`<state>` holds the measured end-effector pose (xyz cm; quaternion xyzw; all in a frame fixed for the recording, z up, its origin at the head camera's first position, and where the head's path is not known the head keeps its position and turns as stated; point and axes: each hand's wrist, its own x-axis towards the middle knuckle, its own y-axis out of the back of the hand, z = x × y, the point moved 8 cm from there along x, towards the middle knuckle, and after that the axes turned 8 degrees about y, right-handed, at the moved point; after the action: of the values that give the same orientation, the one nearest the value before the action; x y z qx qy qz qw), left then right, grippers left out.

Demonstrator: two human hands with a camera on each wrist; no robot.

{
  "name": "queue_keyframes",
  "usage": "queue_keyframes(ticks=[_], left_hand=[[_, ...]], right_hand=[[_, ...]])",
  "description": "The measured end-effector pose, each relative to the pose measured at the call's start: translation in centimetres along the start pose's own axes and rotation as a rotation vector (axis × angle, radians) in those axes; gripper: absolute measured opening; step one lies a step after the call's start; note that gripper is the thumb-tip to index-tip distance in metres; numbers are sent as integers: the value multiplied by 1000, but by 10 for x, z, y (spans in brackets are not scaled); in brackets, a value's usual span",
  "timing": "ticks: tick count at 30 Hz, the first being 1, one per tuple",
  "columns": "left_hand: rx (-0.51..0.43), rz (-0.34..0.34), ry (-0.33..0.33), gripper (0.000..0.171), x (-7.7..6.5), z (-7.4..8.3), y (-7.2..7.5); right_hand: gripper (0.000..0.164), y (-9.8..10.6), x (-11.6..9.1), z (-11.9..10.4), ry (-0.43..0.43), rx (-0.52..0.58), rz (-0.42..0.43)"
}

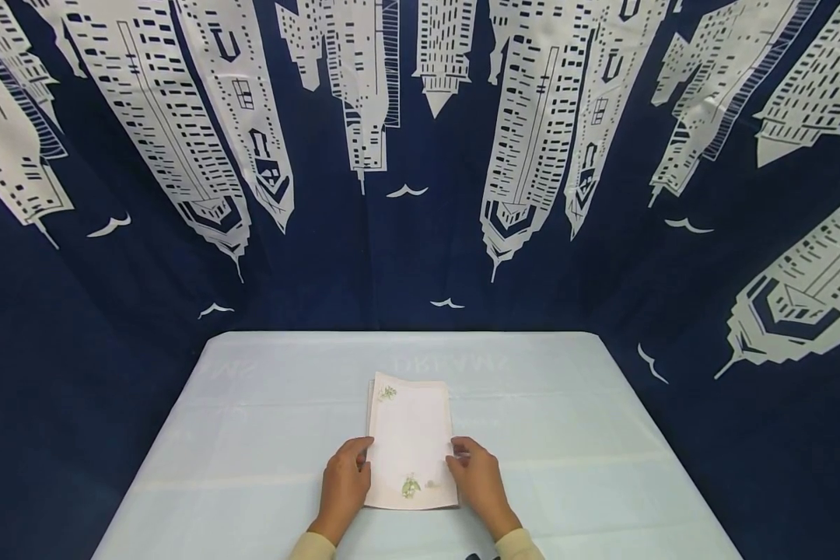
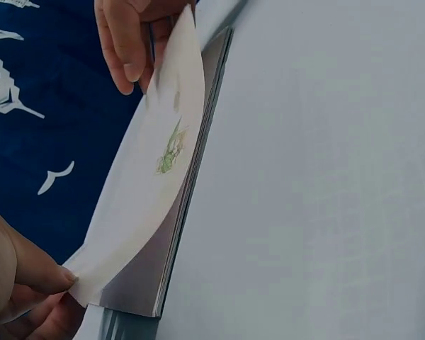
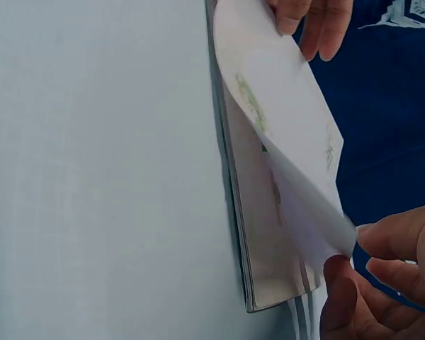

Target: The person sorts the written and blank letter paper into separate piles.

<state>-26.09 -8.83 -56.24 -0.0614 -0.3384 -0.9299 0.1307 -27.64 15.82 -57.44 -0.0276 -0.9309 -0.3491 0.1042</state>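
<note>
A pale pink sheet of paper (image 1: pixel 413 435) with green floral prints is held by its two long sides. My left hand (image 1: pixel 345 482) pinches its left edge between thumb and fingers. On the opposite side, my right hand (image 1: pixel 481 482) pinches the right edge. The sheet bows and is raised at the edges above a thin stack of paper (image 3: pixel 258 276), seen in the right wrist view. In the left wrist view the stack (image 2: pixel 145 283) shows layered edges under the lifted sheet. What lies deeper in the stack is hidden.
A white-covered table (image 1: pixel 252 435) lies beneath the paper. Behind and around it hangs a dark blue cloth (image 1: pixel 364 257) printed with white upside-down buildings and birds. A small black item (image 1: pixel 472 557) shows at the bottom edge of the head view, mostly cut off.
</note>
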Motion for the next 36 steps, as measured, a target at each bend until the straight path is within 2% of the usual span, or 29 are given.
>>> queue_keyframes(ticks=[6, 13, 20, 27, 36], left_hand=[[-69, 19, 11, 42, 0, -3, 2], [-87, 59, 43, 37, 2, -7, 6], [-116, 70, 61, 34, 4, -14, 14], [-75, 116, 79, 33, 6, -25, 38], [-54, 107, 114, 33, 7, -38, 56]], right_hand=[[43, 0, -1, 15, -74, 174, 28], [32, -1, 0, 16, -140, 241, 20], [30, -7, 2, 10, -135, 294, 33], [30, -26, 9, -8, -90, 339, -12], [29, -44, 13, -25, -65, 401, -42]])
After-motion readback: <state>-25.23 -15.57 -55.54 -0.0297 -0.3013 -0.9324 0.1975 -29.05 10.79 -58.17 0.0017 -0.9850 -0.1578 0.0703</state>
